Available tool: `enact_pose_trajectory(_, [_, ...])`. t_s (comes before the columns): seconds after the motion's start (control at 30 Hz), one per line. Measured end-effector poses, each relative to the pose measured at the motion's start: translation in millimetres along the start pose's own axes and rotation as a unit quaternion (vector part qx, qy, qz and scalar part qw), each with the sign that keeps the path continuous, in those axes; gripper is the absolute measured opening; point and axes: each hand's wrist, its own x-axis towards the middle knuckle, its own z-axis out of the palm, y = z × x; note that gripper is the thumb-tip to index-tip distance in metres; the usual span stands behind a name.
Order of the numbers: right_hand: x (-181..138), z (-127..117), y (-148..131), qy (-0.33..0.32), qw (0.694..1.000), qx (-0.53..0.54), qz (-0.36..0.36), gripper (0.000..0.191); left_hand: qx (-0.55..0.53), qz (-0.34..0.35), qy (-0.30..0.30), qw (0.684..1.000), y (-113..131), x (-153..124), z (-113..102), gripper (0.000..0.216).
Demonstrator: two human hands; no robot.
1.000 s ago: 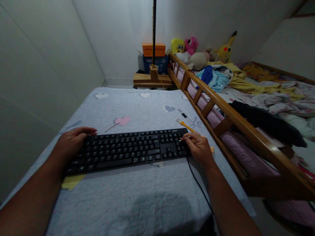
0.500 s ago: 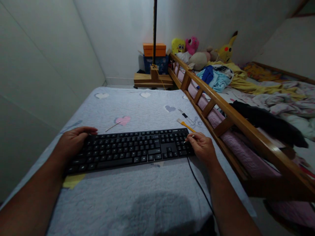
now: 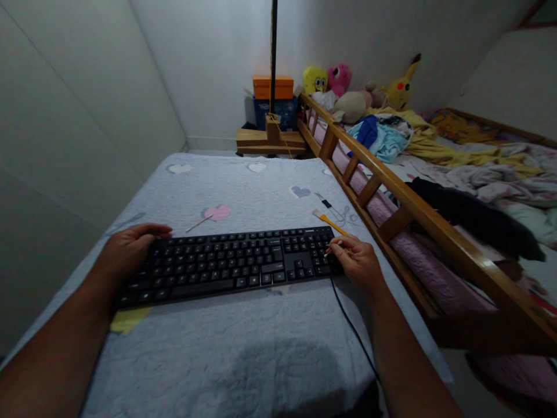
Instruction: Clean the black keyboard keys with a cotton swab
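A black keyboard (image 3: 226,264) lies across the cloth-covered table in front of me, its cable running off from the right end toward me. My left hand (image 3: 133,249) grips the keyboard's left end, thumb at the top corner and fingers along the far edge. Over the number pad, my right hand (image 3: 354,261) pinches a cotton swab (image 3: 334,249), its lower tip down among the keys. A second cotton swab (image 3: 199,223) rests on the cloth beyond the keyboard. Behind my right hand lies a yellow-handled brush (image 3: 328,220), with metal tweezers (image 3: 327,204) a little farther off.
The pale blue cloth (image 3: 195,354) with heart patterns covers the table. Along the right runs a wooden bed rail (image 3: 383,171), with bedding and plush toys behind it. An orange box (image 3: 273,87) and a wooden stand (image 3: 272,139) are at the far end.
The cotton swab in my right hand has shifted slightly down and left over the number pad. My left hand and the keyboard stay nearly still.
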Motion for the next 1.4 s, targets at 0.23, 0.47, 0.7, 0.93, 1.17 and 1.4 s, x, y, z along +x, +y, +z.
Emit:
enact_pose_trajectory(0.23, [0.3,2.3,-2.0,-0.007,1.0,0.0,-0.017,0.018,-0.004,0.007,0.0,1.0,-5.2,2.3,-0.2,0.037])
enact_pose_trajectory(0.47, [0.7,6.2,-4.5,-0.024,0.999,-0.01,-0.025,0.02,0.003,-0.004,0.003,1.0,0.3,0.9,-0.6,0.039])
enact_pose_trajectory(0.7, [1.0,8.8,-0.9,-0.018,1.0,0.001,-0.025,0.018,0.008,0.002,0.001,1.0,-5.7,3.2,-0.3,0.038])
enact_pose_trajectory(0.93, [2.3,11.5,1.1,0.005,0.999,0.008,-0.034,0.018,0.015,-0.004,-0.001,1.0,-8.4,4.2,-0.2,0.04])
enact_pose_trajectory(1.17, [3.0,12.7,4.0,0.012,0.999,-0.014,-0.046,0.018,0.018,0.006,0.005,1.0,-4.8,1.9,-0.8,0.038])
enact_pose_trajectory(1.4, [2.2,10.0,-2.8,0.003,0.999,-0.006,-0.04,0.018,0.019,0.007,-0.004,1.0,-8.1,4.8,-0.3,0.04])
